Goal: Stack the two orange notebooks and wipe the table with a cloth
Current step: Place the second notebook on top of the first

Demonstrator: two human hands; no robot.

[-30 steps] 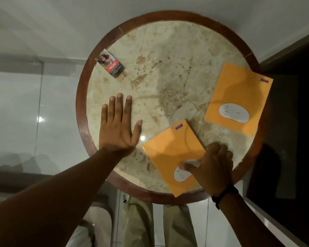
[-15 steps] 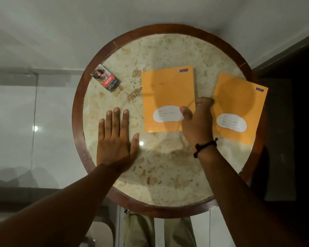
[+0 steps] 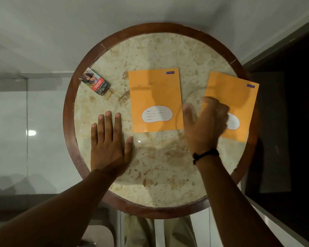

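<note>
Two orange notebooks lie flat on a round marble table (image 3: 157,175). One notebook (image 3: 154,97) sits at the table's middle, free of both hands. The second notebook (image 3: 234,97) lies at the right edge, tilted, its corner past the rim. My right hand (image 3: 205,125) is blurred, fingers spread, and covers the lower left part of the second notebook; whether it grips the notebook I cannot tell. My left hand (image 3: 109,143) rests flat on the marble, fingers apart, left of the middle notebook. No cloth is in view.
A small printed packet (image 3: 95,83) lies near the left rim. The table has a dark wooden rim (image 3: 68,132). A dark panel (image 3: 289,131) stands close on the right. White floor surrounds the table; my legs show below its near edge.
My right hand slid the near notebook up to the table's middle, let it go, and moved right onto the second notebook. My left hand stayed flat.
</note>
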